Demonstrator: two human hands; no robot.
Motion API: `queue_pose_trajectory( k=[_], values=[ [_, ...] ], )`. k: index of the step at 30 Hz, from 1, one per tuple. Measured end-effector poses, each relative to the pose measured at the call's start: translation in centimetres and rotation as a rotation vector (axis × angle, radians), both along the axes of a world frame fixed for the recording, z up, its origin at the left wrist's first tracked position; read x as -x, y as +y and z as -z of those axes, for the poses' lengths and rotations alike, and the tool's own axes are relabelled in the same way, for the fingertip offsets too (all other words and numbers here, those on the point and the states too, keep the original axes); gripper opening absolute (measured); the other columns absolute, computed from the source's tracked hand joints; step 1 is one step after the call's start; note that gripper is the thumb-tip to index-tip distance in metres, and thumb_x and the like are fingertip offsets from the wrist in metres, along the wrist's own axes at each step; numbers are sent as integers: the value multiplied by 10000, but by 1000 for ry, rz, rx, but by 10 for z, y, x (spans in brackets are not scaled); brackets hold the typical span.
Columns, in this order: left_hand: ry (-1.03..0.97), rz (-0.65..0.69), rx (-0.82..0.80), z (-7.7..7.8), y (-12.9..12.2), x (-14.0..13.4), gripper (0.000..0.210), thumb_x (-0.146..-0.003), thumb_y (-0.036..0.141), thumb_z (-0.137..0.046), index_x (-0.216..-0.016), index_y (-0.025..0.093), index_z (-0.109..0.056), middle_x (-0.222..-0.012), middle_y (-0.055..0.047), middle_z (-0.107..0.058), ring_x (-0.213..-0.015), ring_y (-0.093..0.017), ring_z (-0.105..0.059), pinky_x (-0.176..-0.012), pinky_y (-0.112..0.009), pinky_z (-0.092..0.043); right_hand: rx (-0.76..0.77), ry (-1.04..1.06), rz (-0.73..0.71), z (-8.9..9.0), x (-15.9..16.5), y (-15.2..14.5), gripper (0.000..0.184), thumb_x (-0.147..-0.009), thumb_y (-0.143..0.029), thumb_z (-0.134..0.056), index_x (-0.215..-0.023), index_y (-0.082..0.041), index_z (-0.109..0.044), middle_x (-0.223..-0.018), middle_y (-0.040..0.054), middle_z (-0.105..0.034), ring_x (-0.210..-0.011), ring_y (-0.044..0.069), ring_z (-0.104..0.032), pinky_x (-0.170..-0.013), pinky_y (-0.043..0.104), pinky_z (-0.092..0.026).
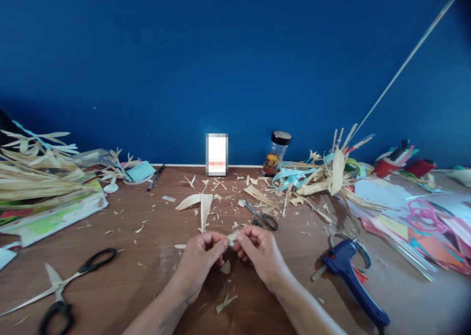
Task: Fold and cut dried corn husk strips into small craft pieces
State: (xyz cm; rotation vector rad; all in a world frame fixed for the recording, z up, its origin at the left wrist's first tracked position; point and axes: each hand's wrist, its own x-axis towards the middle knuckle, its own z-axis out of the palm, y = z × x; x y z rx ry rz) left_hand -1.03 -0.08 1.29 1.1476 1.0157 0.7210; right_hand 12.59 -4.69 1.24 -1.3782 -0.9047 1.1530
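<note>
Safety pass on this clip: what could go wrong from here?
1. Both hands, left hand and right hand, pinch a thin husk strip; it may tear.
2. Large scissors lie open near the left forearm.
3. Glue gun sits by the right arm; possibly hot.

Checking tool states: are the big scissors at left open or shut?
Open: the big scissors lie with blades spread apart on the table.

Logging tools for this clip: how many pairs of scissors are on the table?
2: large black-handled scissors at front left, small scissors just beyond the hands. The heaps could hide others.
</note>
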Motion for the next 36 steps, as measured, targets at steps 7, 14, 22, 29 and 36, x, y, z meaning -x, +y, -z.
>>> queue_pose_trajectory(
  k=[7, 14, 22, 29, 36],
  values=[
    [4, -4, -5, 1, 1, 0, 186, -686, 312, -628, -662, 127, -622, -512, 33, -520, -456, -54, -414, -461, -157, -329, 9, -5, -4, 0, 1, 1, 192, -758, -303, -557, -680, -130, -530, -583, 1, -593, -487, 68, -482, -471, 169, -381],
    [0, -4, -7, 2, 0, 0, 181, -683, 310, -629, -661, 131, -621, -531, 26, -537, -458, -55, -409, -464, -159, -332, -2, -9, -16, 2, 0, 0, 179, -771, -295, -547, -695, -136, -521, -601, 4, -593, -503, 72, -489, -477, 171, -387],
    [4, 53, -50, 2, -1, 0, 188, -703, 311, -608, -638, 135, -609, -493, 32, -526, -460, -65, -423, -467, -164, -334, -24, 7, -113, 0, 1, 0, 213, -720, -328, -625, -758, -137, -537, -594, -21, -561, -516, 74, -488, -468, 171, -376],
    [-19, 154, -74, -8, -3, -2, 165, -744, 274, -558, -676, 139, -625, -554, 19, -559, -500, -74, -451, -500, -174, -361, -2, 4, -59, -3, -1, 0, 256, -740, -362, -592, -660, -126, -534, -573, 3, -594, -485, 69, -488, -461, 175, -369],
    [-102, 232, -58, -6, -3, 1, 177, -763, 274, -540, -798, 132, -640, -697, -25, -623, -602, -95, -501, -582, -199, -398, -37, 2, -33, 0, -3, 0, 262, -734, -371, -601, -653, -127, -546, -565, 3, -600, -467, 73, -489, -466, 183, -381]
  ],
)
